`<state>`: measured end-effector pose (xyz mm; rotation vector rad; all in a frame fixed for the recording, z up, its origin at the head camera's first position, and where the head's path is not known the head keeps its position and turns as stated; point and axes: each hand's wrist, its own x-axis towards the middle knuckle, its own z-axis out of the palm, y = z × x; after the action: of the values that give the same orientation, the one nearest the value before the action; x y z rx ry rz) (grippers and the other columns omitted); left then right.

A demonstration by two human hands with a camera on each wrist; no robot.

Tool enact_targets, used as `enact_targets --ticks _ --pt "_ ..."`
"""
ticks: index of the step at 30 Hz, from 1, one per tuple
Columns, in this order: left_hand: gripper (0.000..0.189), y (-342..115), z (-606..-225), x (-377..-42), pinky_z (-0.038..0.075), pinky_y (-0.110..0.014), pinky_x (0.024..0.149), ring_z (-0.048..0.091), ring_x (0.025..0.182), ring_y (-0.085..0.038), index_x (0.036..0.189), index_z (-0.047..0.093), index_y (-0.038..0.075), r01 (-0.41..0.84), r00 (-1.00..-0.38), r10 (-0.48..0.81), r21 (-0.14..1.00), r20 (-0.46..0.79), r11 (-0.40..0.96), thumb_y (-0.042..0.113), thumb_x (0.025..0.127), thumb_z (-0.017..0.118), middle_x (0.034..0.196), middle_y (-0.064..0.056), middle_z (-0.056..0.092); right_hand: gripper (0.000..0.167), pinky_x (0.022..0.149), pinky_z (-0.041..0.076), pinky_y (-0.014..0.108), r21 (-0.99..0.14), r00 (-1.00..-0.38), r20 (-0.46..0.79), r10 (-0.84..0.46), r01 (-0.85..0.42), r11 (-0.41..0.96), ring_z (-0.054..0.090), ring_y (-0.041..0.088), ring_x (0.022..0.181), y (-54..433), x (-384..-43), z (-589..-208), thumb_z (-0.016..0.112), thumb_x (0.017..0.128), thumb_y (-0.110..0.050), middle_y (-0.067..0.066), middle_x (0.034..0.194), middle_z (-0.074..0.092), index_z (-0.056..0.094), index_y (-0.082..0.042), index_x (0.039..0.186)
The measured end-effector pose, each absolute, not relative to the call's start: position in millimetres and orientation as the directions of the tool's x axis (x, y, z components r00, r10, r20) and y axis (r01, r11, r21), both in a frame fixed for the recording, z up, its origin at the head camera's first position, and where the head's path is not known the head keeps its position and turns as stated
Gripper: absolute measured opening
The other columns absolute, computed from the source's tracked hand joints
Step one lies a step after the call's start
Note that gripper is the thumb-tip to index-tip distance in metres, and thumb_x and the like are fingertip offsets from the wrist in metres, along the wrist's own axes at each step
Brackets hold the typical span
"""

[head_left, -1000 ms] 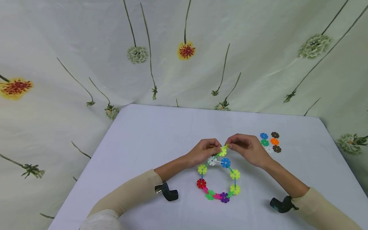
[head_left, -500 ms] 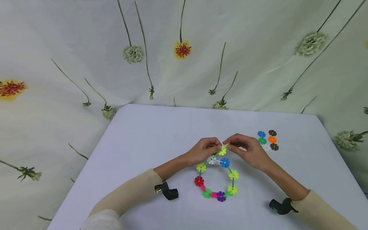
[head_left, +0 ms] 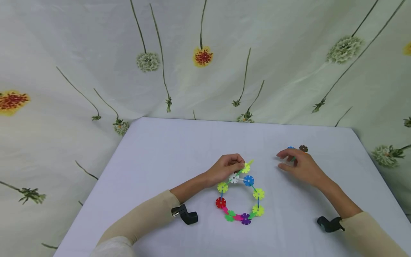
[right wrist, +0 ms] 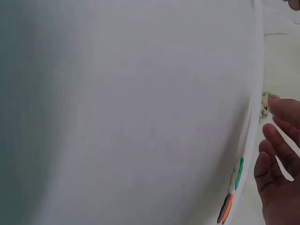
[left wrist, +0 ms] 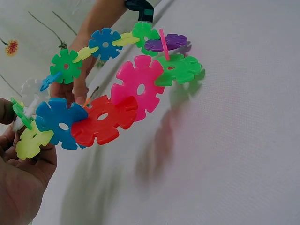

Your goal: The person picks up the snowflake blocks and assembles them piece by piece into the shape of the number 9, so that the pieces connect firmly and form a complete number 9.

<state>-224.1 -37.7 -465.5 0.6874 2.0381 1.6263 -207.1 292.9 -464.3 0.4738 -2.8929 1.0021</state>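
Note:
My left hand [head_left: 224, 169] pinches a ring of interlocking flower-shaped plastic discs near its far side. A yellow disc [head_left: 245, 168] sits right at those fingertips, with another yellow disc [head_left: 251, 162] standing edge-on from it. The ring's red disc [head_left: 221, 202] and purple disc [head_left: 245, 219] show nearer me. In the left wrist view, a pink disc [left wrist: 139, 86] joins the red one, and the chain is tilted above its shadow. My right hand [head_left: 303, 167] hovers by the loose discs, thumb and fingers apart, with nothing between them. It covers most of those discs in the head view.
A loose brown disc [head_left: 303, 148] shows past the right hand. In the right wrist view, a green disc [right wrist: 239, 172] and an orange disc [right wrist: 228, 208] lie edge-on. Behind the white table [head_left: 179, 142] hangs a flower-print cloth [head_left: 282, 53]. Each sleeve carries a black camera [head_left: 187, 216].
My right hand has let go of the yellow disc at the ring and moved right, over the loose discs, its fingers spreading. The left hand keeps its pinch in nearly the same place.

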Motion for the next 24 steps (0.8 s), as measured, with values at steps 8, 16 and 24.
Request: enact_targets --ticks 8,16,24 --pt "0.019 -38 -467 -225 0.046 -0.020 0.079 0.053 0.085 -0.011 0.115 0.068 0.002 0.111 -0.775 0.631 0.978 -0.028 0.179 0.016 0.110 0.057 0.095 0.002 0.060 0.037 0.089 0.050 0.048 -0.464 -0.965 -0.026 -0.260 -0.219 0.858 0.059 0.031 0.105 334 -210 -455 0.086 0.091 -0.031 0.014 0.114 0.072 0.074 -0.008 0.118" --pt "0.019 -39 -466 -226 0.046 -0.020 0.078 0.052 0.085 -0.011 0.115 0.068 0.001 0.105 -0.777 0.628 0.978 -0.034 0.183 0.016 0.110 0.057 0.094 0.002 0.060 0.028 0.079 0.048 0.038 -0.422 -0.969 -0.072 -0.236 -0.185 0.888 0.058 0.028 0.095 340 -211 -454 0.085 0.091 -0.026 0.011 0.097 0.067 0.070 -0.005 0.099" --pt "0.019 -39 -466 -225 0.046 -0.020 0.078 0.052 0.085 -0.011 0.116 0.067 0.001 0.104 -0.775 0.631 0.978 -0.034 0.180 0.015 0.110 0.057 0.094 0.002 0.059 0.032 0.083 0.051 0.042 -0.428 -0.970 -0.084 -0.228 -0.171 0.888 0.061 0.033 0.099 339 -212 -455 0.085 0.092 -0.024 0.016 0.103 0.070 0.069 -0.001 0.107"
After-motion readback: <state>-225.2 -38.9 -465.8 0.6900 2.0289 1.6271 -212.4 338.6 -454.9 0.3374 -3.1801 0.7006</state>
